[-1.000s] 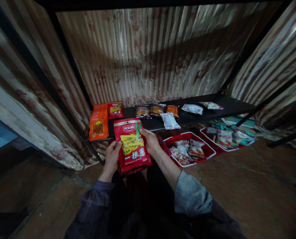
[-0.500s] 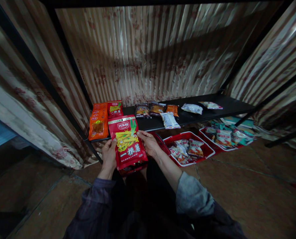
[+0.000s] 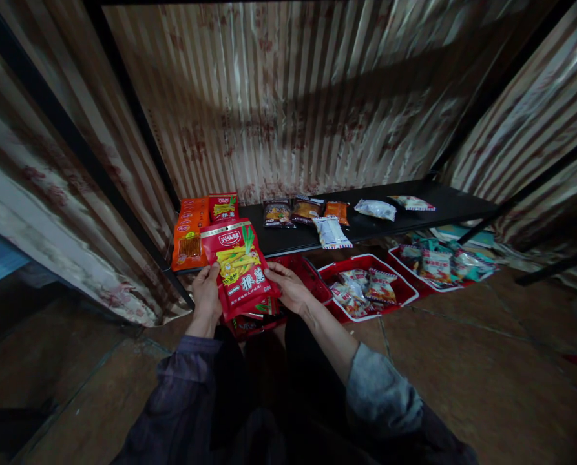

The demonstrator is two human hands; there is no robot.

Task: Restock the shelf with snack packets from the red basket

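Observation:
Between my hands is a red snack bag (image 3: 241, 268) with yellow sticks and a green stalk printed on its front. My left hand (image 3: 205, 294) pinches its left edge, and my right hand (image 3: 288, 289) grips its lower right edge. The held bag tilts over the front edge of the black shelf (image 3: 288, 240), partly covering what lies behind. An orange snack bag (image 3: 190, 236) and a second red snack bag (image 3: 223, 207) sit at the shelf's left end. Below the held bag, a red basket (image 3: 256, 328) with more red bags shows in part.
Several small packets, among them a white packet (image 3: 333, 232), lie along the shelf. Underneath to the right are a red basket with a white rim (image 3: 411, 289) and another basket (image 3: 455, 289) of packets. Black posts (image 3: 137, 129) and a striped curtain (image 3: 278, 97) surround the shelf.
Both hands have brought the red snack bag slightly left and toward the shelf's left end. My right hand now grips lower on the bag's edge. More of the basket below shows.

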